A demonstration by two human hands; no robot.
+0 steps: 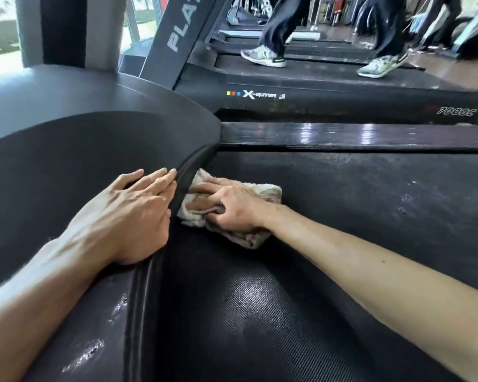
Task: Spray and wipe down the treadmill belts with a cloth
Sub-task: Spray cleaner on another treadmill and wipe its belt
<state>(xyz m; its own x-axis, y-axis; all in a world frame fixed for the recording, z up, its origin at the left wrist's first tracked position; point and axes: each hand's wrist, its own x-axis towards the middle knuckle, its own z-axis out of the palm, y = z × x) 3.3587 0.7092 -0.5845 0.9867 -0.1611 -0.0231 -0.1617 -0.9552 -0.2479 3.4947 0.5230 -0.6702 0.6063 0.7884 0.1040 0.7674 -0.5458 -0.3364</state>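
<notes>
The black textured treadmill belt point(329, 216) fills the middle and right of the view, with wet spots on it. A crumpled beige cloth point(268, 190) lies on the belt where it meets the motor cover. My right hand point(229, 208) presses down on the cloth, its fingers curled into the fabric. My left hand point(130, 213) rests flat on the dark motor cover point(66, 161), fingers straight and reaching the cover's edge beside the cloth. No spray bottle is in view.
A glossy side rail point(342, 133) borders the belt's far edge. Beyond it stands a second treadmill point(315, 92), on which a person point(276, 37) in dark trousers and pale sneakers is walking. A grey pillar point(66, 28) and windows stand at the upper left.
</notes>
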